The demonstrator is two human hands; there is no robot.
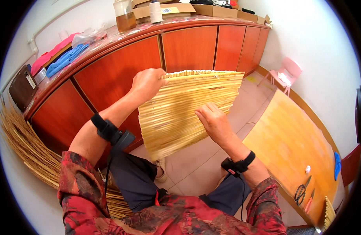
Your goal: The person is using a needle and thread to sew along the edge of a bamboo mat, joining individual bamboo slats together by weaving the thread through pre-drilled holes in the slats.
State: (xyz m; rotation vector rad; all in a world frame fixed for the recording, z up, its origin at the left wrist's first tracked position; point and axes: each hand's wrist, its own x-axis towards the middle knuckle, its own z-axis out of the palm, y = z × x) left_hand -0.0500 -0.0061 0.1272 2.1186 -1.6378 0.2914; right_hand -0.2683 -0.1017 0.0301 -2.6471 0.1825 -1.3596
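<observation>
My left hand (148, 84) is closed around the upper left corner of a mat of straw-coloured stalks (176, 117), which hangs upright in front of me. The stalks lie side by side in rows, with white thread along the top edge. In front of the mat's lower right half is my right hand (215, 121), its fingers pinched together. Whatever those fingers hold, if anything, is too small to make out. Whether they touch the mat is also unclear.
A wooden board table (294, 145) at right carries black scissors (301, 194) and a red-handled tool (309, 203). Red cabinets (188, 49) run behind the mat, with a jar (125, 17) and thread spool (155, 12) on top. Long stalks (31, 152) lie left; a pink chair (288, 72) stands far right.
</observation>
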